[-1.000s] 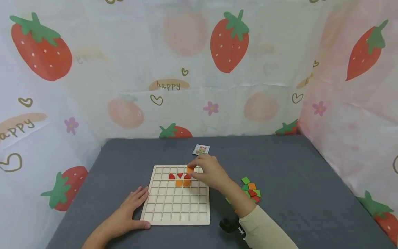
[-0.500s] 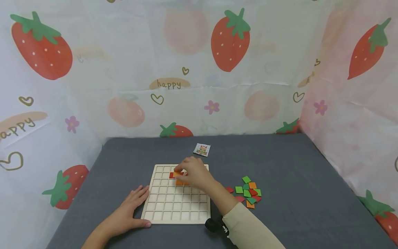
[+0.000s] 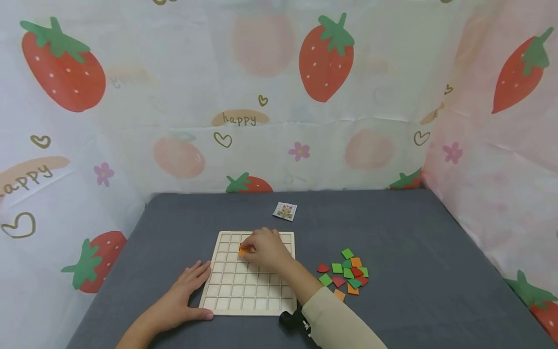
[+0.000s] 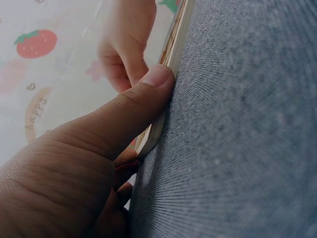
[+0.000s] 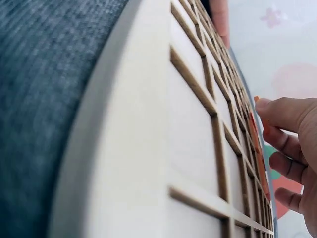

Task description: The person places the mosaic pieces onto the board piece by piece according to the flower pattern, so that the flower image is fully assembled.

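A pale wooden grid board (image 3: 240,292) lies on the dark cloth. Above its upper middle cells, my right hand (image 3: 269,249) pinches an orange square tile (image 3: 242,253) between thumb and fingertips. In the right wrist view, the tile's thin edge (image 5: 256,98) shows by the thumb. Red and orange tiles (image 5: 258,144) sit in cells behind it; in the head view my hand mostly covers them. My left hand (image 3: 183,293) rests at the board's left side, fingers extended along the edge. Its thumb (image 4: 157,76) presses the board's near edge in the left wrist view.
Several loose green, red and orange tiles (image 3: 348,273) lie scattered right of the board. A small card with a printed flower pattern (image 3: 285,211) lies behind the board. Strawberry-printed curtains (image 3: 327,145) enclose the table at the back and sides.
My right hand has carried the orange tile from the board's upper right leftward, then slightly nearer, to the left of the placed tiles. My left hand has stayed at the board's edge.
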`<control>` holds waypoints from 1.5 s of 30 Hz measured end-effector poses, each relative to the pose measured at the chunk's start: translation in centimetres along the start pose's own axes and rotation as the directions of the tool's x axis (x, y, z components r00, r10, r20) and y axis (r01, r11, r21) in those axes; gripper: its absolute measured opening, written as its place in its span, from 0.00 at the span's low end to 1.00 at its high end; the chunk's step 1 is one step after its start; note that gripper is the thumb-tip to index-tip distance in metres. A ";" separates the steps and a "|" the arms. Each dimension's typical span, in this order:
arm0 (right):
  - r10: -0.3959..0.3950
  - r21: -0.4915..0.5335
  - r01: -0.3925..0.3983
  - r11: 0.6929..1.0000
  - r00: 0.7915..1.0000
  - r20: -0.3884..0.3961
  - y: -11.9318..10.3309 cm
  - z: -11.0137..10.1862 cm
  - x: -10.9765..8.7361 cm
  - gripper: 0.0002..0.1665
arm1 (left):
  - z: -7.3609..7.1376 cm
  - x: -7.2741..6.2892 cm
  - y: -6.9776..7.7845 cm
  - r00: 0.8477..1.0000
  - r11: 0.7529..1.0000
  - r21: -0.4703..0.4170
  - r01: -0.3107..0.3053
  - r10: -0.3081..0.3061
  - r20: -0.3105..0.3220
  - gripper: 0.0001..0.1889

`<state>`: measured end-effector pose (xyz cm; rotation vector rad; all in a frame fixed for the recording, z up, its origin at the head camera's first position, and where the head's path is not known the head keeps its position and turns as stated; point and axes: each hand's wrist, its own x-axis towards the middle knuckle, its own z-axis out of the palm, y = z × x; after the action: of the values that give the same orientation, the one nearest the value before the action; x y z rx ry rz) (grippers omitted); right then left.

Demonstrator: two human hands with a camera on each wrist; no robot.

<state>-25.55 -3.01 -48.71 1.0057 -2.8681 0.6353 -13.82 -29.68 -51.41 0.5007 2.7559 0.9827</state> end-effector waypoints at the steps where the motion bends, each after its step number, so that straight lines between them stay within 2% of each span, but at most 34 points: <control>1: 0.002 -0.003 -0.002 1.000 1.000 0.000 0.0 0.1 0.0 0.14 | 0.1 0.0 0.0 1.000 1.000 -0.001 0.001 -0.001 0.003 0.61; 10: 0.005 -0.005 -0.005 1.000 1.000 -0.004 0.1 0.8 0.1 0.15 | 0.0 0.0 0.0 1.000 1.000 -0.005 -0.012 0.012 -0.002 0.61; 26: 0.005 0.018 -0.005 1.000 1.000 0.011 -0.2 0.6 -0.3 0.14 | 0.2 0.1 -0.2 1.000 1.000 0.005 -0.017 0.017 -0.012 0.61; 38: -0.012 -0.022 0.012 1.000 1.000 -0.003 -0.5 0.4 -0.3 0.16 | -0.1 0.2 -0.2 1.000 1.000 0.002 0.007 -0.007 0.012 0.62; 45: -0.029 0.002 0.029 1.000 0.999 -0.028 -0.3 -0.4 -0.8 0.13 | 0.0 0.3 -0.3 0.999 1.000 0.017 0.026 -0.026 0.028 0.63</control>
<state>-24.77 -2.62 -48.36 1.0284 -2.8244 0.6458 -14.17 -29.83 -51.61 0.4763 2.7410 0.9410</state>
